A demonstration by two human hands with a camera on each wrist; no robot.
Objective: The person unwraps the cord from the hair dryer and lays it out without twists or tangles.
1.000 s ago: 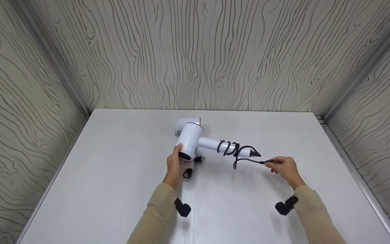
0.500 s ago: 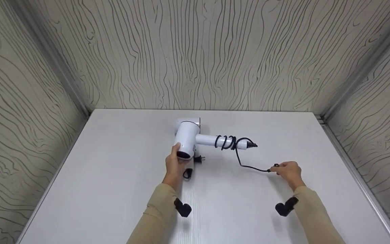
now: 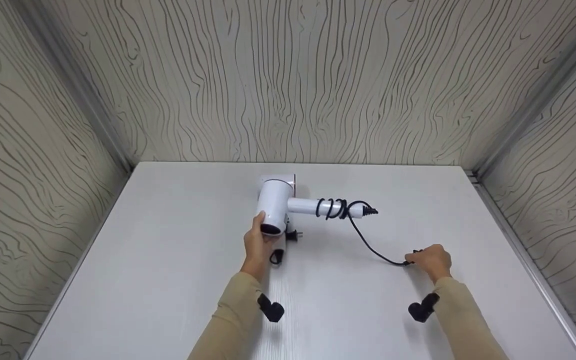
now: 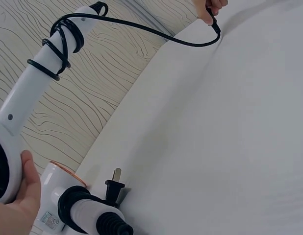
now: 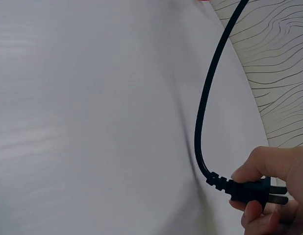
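A white hair dryer (image 3: 274, 202) is held up over the table by my left hand (image 3: 256, 247), its thumb and fingers around the barrel near the dark round end. Its handle (image 4: 31, 83) points right, with the black cord (image 3: 338, 208) wound several times round it. A loose length of that cord sags across to my right hand (image 3: 432, 260). There, thumb and fingers pinch the black two-pin plug (image 5: 252, 190), prongs toward the palm. Below and behind the held dryer lies a second white hair dryer (image 4: 53, 188), partly hidden, with its own black plug (image 4: 113, 188) beside its handle.
The white table (image 3: 348, 310) runs back to a wood-grain patterned wall (image 3: 288, 80). Similar panels close off both sides. A small black camera mount (image 3: 271, 307) sits on the left sleeve, another (image 3: 424, 307) on the right sleeve.
My right hand has drawn the plug down and to the right, lengthening the loose cord. The held dryer has shifted slightly left and its handle has come nearer level.
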